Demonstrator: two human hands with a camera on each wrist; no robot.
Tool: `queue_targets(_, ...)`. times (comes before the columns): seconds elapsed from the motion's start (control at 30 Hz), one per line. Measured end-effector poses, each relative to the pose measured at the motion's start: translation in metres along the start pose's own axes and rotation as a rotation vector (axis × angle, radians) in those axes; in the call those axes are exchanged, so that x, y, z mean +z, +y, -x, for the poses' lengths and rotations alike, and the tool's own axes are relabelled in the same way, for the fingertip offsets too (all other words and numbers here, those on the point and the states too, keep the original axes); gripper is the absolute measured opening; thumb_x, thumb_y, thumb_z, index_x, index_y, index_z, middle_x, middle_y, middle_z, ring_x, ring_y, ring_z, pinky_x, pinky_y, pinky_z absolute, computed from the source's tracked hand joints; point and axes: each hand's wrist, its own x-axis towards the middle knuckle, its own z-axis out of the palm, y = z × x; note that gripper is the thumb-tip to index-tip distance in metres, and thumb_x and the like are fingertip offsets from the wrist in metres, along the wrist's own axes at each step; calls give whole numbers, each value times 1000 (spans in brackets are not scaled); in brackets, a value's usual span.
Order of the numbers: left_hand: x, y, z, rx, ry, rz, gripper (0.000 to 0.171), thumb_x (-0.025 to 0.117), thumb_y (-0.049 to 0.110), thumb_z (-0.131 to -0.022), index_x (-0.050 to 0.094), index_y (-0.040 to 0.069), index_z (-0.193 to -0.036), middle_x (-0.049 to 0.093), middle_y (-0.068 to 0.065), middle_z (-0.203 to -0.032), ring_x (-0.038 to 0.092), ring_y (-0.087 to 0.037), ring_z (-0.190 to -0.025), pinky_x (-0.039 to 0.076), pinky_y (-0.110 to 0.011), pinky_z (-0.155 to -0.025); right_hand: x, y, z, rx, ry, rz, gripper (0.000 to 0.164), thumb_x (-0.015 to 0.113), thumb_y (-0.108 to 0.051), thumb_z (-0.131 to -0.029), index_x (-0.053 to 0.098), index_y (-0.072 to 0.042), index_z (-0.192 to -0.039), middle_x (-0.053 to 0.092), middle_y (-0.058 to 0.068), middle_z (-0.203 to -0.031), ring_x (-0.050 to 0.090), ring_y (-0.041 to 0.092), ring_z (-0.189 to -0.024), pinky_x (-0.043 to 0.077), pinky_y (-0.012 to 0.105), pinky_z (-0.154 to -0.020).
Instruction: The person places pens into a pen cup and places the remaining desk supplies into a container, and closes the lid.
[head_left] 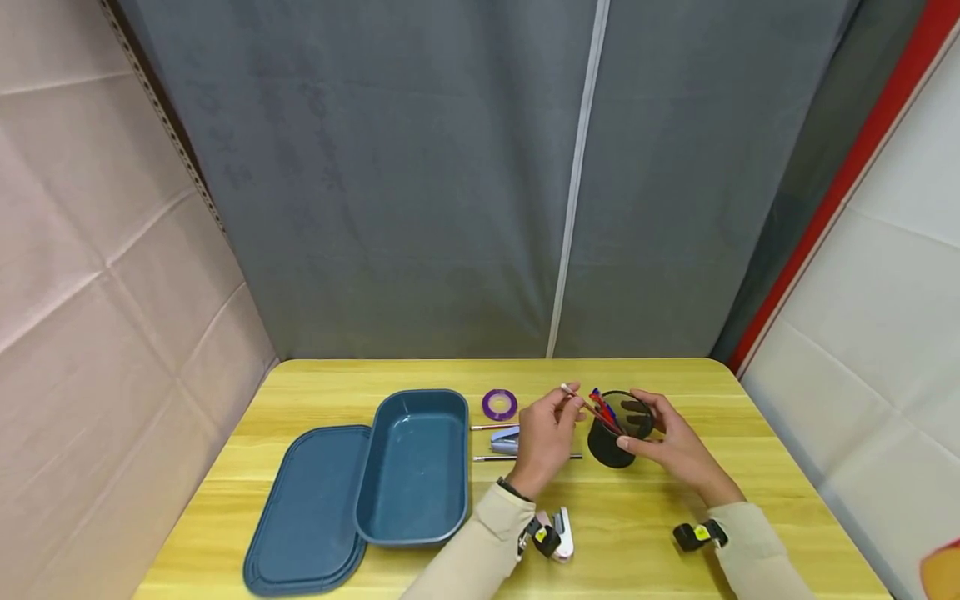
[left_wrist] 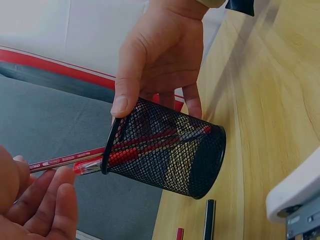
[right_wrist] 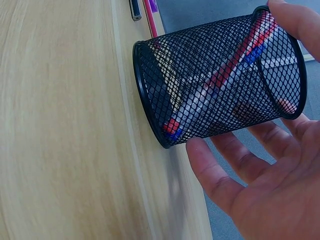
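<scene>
My right hand (head_left: 678,450) holds a black mesh pen cup (head_left: 611,450), its thumb at the rim and its fingers along the far side. The cup leans toward my left hand (head_left: 546,437). Between thumb and fingers, that left hand pinches a dark red pencil (left_wrist: 65,159), whose other end lies inside the cup. Beside the pencil, a red pen (left_wrist: 89,166) sticks out over the rim. Through the mesh in the right wrist view, red and blue pen ends show near the cup's base.
Left of my hands stands a blue bin (head_left: 412,492), with its lid (head_left: 303,517) alongside. Purple tape (head_left: 499,404), a red pencil (head_left: 487,427), a bluish stapler (head_left: 504,442) and a black pencil (head_left: 491,458) lie between bin and cup. A white stapler (head_left: 565,533) lies near my left wrist.
</scene>
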Motion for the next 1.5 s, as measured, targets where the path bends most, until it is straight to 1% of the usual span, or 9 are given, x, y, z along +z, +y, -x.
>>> queue_targets(0.2, 1, -3, 0, -1, -26, -69, 31, 66, 21, -106, 73, 11, -135, 82, -8, -104, 80, -15, -84, 50, -15, -56, 0, 0, 0, -6, 13, 25, 84, 83, -30, -94, 36, -12, -161, 58, 18, -150, 53, 46, -137, 50, 44, -101)
queue_targets(0.33, 0, -4, 1, -18, -38, -80, 33, 66, 22, -106, 72, 13, -138, 82, -4, -101, 80, -16, -84, 48, -15, -54, 0, -1, 0, -5, 10, 27, 85, 83, -30, -94, 35, -11, -161, 56, 19, -151, 52, 47, -138, 48, 56, -105)
queue_targets(0.53, -2, -7, 4, -45, -24, -61, 32, 67, 22, -106, 72, 14, -136, 82, -4, -101, 78, -10, -83, 53, -17, -62, 0, -4, 1, 9, -4, 16, 86, 82, -34, -94, 33, -13, -163, 49, 20, -158, 44, 52, -145, 40, 72, -111)
queue_targets(0.63, -4, -9, 5, -51, -13, -58, 31, 68, 21, -105, 73, 15, -135, 82, -2, -101, 76, -6, -83, 55, -17, -66, 0, -4, 2, 13, -8, 10, 87, 82, -34, -94, 33, -14, -163, 48, 20, -158, 43, 53, -145, 45, 68, -109)
queue_targets(0.83, -10, -9, 8, -58, -5, -37, 29, 68, 20, -105, 73, 16, -133, 81, -1, -102, 77, -14, -88, 56, -19, -71, 0, -3, 2, 12, -10, 17, 86, 83, -33, -94, 34, -16, -163, 49, 18, -158, 45, 49, -145, 55, 40, -98)
queue_targets(0.9, -12, -8, 9, -65, -6, -28, 29, 68, 21, -105, 74, 16, -133, 81, -1, -104, 76, -12, -88, 57, -20, -73, 0, -3, 2, 12, -8, 18, 86, 83, -34, -94, 34, -16, -162, 49, 18, -159, 45, 50, -145, 56, 41, -98)
queue_targets(1.1, -18, -11, 14, -79, 0, -48, 27, 68, 23, -105, 75, 17, -130, 80, 3, -108, 74, -8, -95, 59, -23, -82, 0, -2, 2, 9, -5, 16, 87, 83, -34, -94, 34, -15, -162, 48, 19, -159, 43, 52, -145, 50, 62, -106)
queue_targets(1.37, -25, -17, 22, -109, 23, -83, 21, 71, 26, -103, 77, 21, -122, 79, 7, -112, 73, -9, -103, 59, -24, -85, -1, 1, 2, 3, -12, 2, 86, 84, -32, -93, 35, -15, -162, 52, 18, -155, 47, 50, -143, 53, 23, -91)
queue_targets(1.5, -29, -21, 25, -117, 51, -112, 18, 73, 29, -102, 78, 21, -117, 79, 7, -111, 72, -9, -103, 59, -26, -85, -2, 1, 1, 3, -13, 7, 86, 83, -33, -93, 34, -17, -162, 51, 17, -157, 45, 50, -144, 54, 25, -92)
